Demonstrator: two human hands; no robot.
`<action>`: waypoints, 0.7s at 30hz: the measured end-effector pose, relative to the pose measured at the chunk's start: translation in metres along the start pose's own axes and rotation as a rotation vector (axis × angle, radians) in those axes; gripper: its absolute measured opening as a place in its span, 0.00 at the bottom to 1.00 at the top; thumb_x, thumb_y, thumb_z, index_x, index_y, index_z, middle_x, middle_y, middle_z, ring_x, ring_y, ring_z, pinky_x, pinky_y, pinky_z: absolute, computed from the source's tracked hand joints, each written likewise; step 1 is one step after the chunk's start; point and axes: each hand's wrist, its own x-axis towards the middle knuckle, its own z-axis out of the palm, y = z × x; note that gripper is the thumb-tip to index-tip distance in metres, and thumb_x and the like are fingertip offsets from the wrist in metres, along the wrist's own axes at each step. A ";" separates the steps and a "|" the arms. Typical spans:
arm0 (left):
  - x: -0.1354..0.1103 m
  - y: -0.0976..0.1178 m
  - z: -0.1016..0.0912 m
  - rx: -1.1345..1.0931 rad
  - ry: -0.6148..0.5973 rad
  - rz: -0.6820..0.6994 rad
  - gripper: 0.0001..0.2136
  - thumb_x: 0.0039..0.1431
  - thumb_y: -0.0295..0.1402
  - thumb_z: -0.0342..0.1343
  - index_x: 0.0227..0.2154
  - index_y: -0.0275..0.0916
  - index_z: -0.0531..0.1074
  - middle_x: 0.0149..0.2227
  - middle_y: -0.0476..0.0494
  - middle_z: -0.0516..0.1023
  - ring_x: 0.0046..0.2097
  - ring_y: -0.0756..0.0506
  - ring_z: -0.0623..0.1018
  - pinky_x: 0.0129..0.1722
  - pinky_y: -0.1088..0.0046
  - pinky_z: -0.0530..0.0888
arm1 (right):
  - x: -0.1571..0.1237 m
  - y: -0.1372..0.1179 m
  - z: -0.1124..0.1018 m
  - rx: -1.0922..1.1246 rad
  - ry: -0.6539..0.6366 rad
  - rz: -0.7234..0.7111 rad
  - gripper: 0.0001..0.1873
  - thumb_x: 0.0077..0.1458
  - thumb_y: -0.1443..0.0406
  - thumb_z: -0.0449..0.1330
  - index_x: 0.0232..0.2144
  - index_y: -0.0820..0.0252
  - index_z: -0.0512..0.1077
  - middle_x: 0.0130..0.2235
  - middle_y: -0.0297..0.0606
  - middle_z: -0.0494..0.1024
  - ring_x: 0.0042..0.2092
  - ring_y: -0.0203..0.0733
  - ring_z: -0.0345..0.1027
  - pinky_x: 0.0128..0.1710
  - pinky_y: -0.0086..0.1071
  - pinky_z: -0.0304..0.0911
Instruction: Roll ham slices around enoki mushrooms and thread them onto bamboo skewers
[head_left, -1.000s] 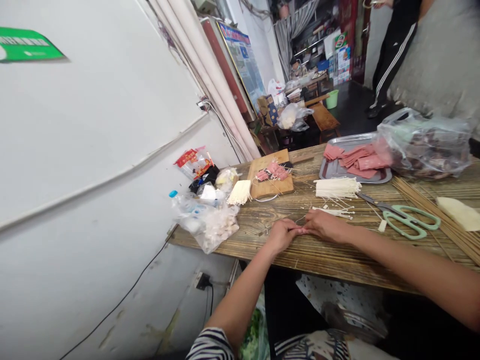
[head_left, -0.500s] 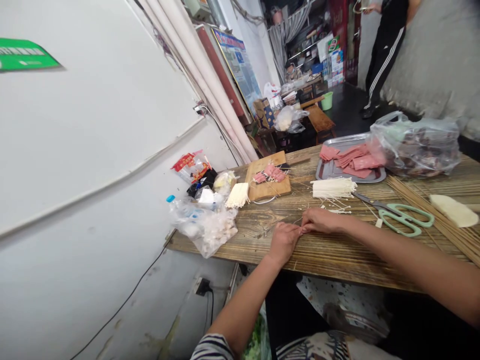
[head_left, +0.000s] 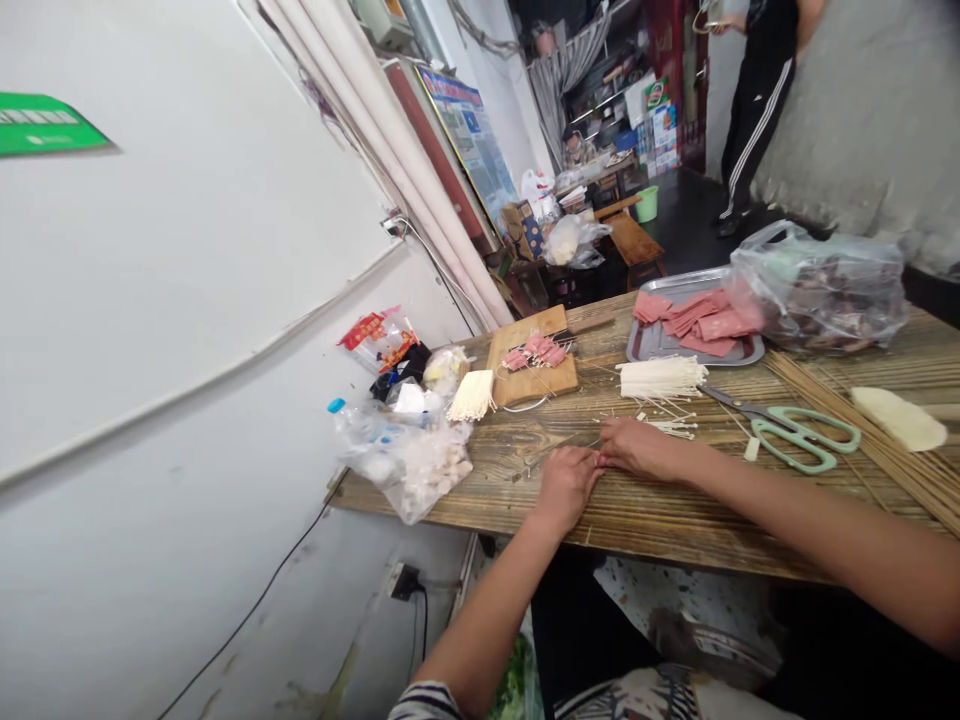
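Observation:
My left hand (head_left: 568, 485) and my right hand (head_left: 634, 447) meet low over the wooden table (head_left: 517, 500), fingers curled and pressed together. Whatever lies between the fingertips is mostly hidden; a hint of pink shows there, too small to name. Just beyond my right hand lies a bundle of enoki mushrooms (head_left: 660, 376) with loose stems beside it. Green-handled scissors (head_left: 806, 435) rest to the right. Ahead and left, a cutting board (head_left: 536, 380) carries several pink meat rolls (head_left: 536, 352) with mushroom tips poking out. Another enoki bundle (head_left: 472, 394) sits at the board's left edge.
A metal tray (head_left: 637, 345) holds pink meat slices (head_left: 705, 315), with a full plastic bag (head_left: 832, 290) against it. Thin wooden skewers (head_left: 885, 440) and a pale flat piece (head_left: 900, 418) lie right. Plastic bags (head_left: 420, 460) crowd the left end. A person (head_left: 757, 110) stands beyond.
The whole view has shifted slightly to the left. Both hands stay together at the same spot on the table, with only slight finger movement.

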 end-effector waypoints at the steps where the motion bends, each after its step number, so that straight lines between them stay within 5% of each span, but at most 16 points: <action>1: -0.001 0.000 0.002 0.009 0.008 0.001 0.11 0.64 0.35 0.51 0.42 0.40 0.77 0.41 0.40 0.80 0.42 0.43 0.76 0.43 0.64 0.72 | 0.000 0.001 -0.002 0.020 -0.012 0.011 0.20 0.62 0.60 0.50 0.24 0.60 0.75 0.29 0.41 0.74 0.34 0.39 0.63 0.35 0.31 0.54; 7: 0.000 -0.001 0.013 -0.065 0.130 0.013 0.13 0.66 0.36 0.48 0.38 0.38 0.78 0.37 0.41 0.80 0.39 0.45 0.75 0.40 0.67 0.72 | -0.006 -0.023 -0.012 -0.076 -0.040 0.201 0.16 0.62 0.62 0.52 0.31 0.62 0.77 0.33 0.43 0.76 0.39 0.44 0.66 0.40 0.35 0.59; 11: 0.000 0.000 0.013 -0.131 0.166 0.028 0.13 0.67 0.35 0.47 0.38 0.39 0.78 0.36 0.42 0.79 0.37 0.47 0.74 0.39 0.69 0.72 | -0.032 -0.049 -0.024 -0.133 0.038 0.342 0.15 0.60 0.65 0.53 0.47 0.63 0.71 0.45 0.48 0.75 0.48 0.50 0.64 0.47 0.41 0.59; 13: -0.001 0.001 0.012 -0.158 0.178 0.035 0.13 0.67 0.35 0.47 0.39 0.40 0.78 0.36 0.43 0.79 0.37 0.47 0.75 0.38 0.70 0.72 | -0.062 -0.058 -0.036 -0.149 0.142 0.409 0.16 0.60 0.65 0.52 0.49 0.62 0.70 0.46 0.47 0.74 0.48 0.50 0.64 0.48 0.42 0.60; 17: -0.001 0.003 0.010 -0.206 0.198 0.049 0.13 0.67 0.35 0.48 0.39 0.42 0.78 0.35 0.44 0.79 0.36 0.48 0.75 0.38 0.71 0.72 | -0.151 -0.060 -0.058 -0.258 0.368 0.680 0.14 0.61 0.61 0.50 0.33 0.58 0.73 0.35 0.47 0.74 0.39 0.50 0.66 0.40 0.42 0.61; 21: -0.001 0.004 0.008 -0.244 0.224 0.068 0.12 0.66 0.34 0.49 0.41 0.42 0.78 0.36 0.44 0.80 0.36 0.48 0.75 0.38 0.71 0.72 | -0.221 -0.054 -0.061 -0.437 0.189 0.941 0.15 0.60 0.59 0.51 0.24 0.57 0.70 0.30 0.48 0.73 0.36 0.53 0.66 0.37 0.43 0.60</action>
